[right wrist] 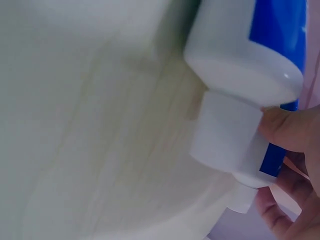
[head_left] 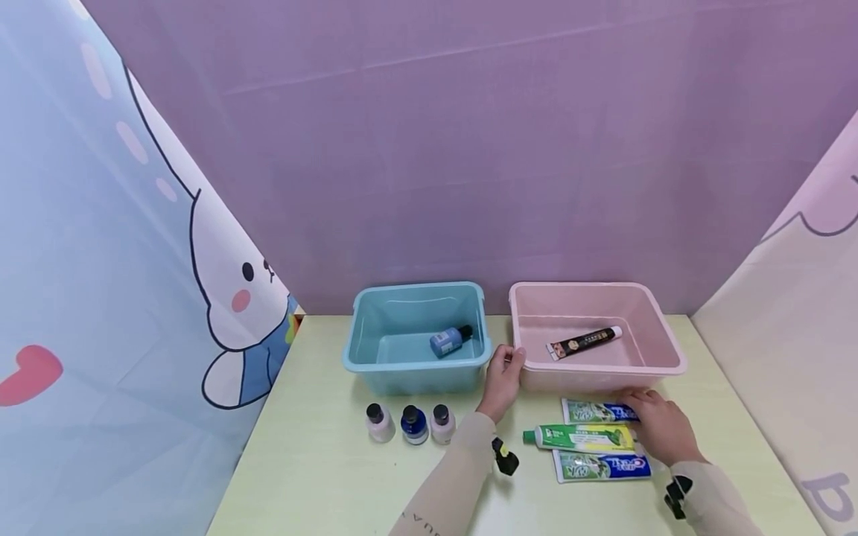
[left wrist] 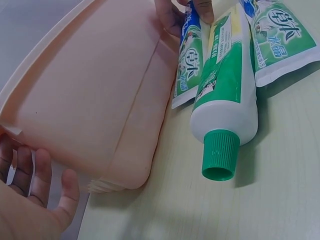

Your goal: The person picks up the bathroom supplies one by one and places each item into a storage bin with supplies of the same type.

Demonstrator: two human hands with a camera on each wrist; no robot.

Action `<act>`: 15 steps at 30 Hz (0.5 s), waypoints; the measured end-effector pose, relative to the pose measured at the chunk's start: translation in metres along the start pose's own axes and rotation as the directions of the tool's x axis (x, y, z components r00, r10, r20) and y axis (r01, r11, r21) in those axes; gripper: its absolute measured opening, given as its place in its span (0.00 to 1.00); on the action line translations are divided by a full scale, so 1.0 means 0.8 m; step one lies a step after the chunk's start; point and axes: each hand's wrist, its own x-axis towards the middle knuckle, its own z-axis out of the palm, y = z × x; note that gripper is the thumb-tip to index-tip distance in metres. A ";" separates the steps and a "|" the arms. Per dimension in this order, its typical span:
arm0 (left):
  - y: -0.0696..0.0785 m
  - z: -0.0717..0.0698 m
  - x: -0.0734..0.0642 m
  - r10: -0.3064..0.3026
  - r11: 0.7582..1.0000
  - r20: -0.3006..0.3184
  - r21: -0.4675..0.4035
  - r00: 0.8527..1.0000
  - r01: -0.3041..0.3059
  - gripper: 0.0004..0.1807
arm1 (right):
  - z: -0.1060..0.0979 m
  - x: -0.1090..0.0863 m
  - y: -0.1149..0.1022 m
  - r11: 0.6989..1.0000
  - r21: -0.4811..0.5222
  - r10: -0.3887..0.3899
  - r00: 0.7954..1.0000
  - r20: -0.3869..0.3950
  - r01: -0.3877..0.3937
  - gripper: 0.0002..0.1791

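Observation:
My right hand (head_left: 663, 428) pinches the farthest toothpaste tube (head_left: 599, 412), a green and blue one, near its cap end. In the right wrist view the thumb and fingers stand on either side of that tube's blue body (right wrist: 272, 160). A green and yellow toothpaste tube (head_left: 583, 438) and another green-blue toothpaste tube (head_left: 601, 467) lie parallel to it, nearer me. My left hand (head_left: 503, 380) touches the left side of the pink bin (head_left: 603, 381), its fingers loosely bent by the rim and its thumb apart from the wall. Inside that bin lies a black toothpaste tube (head_left: 585, 343).
Left of the pink bin stands a blue bin (head_left: 418, 380) with a blue bottle (head_left: 447, 342) inside. Before it stand a pale bottle (head_left: 380, 423), a dark blue bottle (head_left: 414, 425) and a second pale bottle (head_left: 442, 424). A purple cloth (head_left: 469, 149) hangs behind the table.

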 end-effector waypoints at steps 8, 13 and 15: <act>-0.002 0.001 0.000 0.004 1.000 0.001 -0.013 1.000 -0.004 0.13 | -0.004 -0.006 -0.004 1.000 -0.002 0.009 0.999 -0.054 -0.009 0.24; -0.002 0.001 0.000 -0.005 1.000 0.000 -0.026 1.000 0.005 0.12 | -0.009 -0.011 -0.008 1.000 0.002 0.010 0.993 -0.121 -0.010 0.24; -0.001 0.002 0.000 -0.003 0.999 0.001 -0.041 1.000 0.003 0.12 | -0.012 -0.012 -0.010 1.000 0.004 0.004 0.988 -0.153 -0.003 0.24</act>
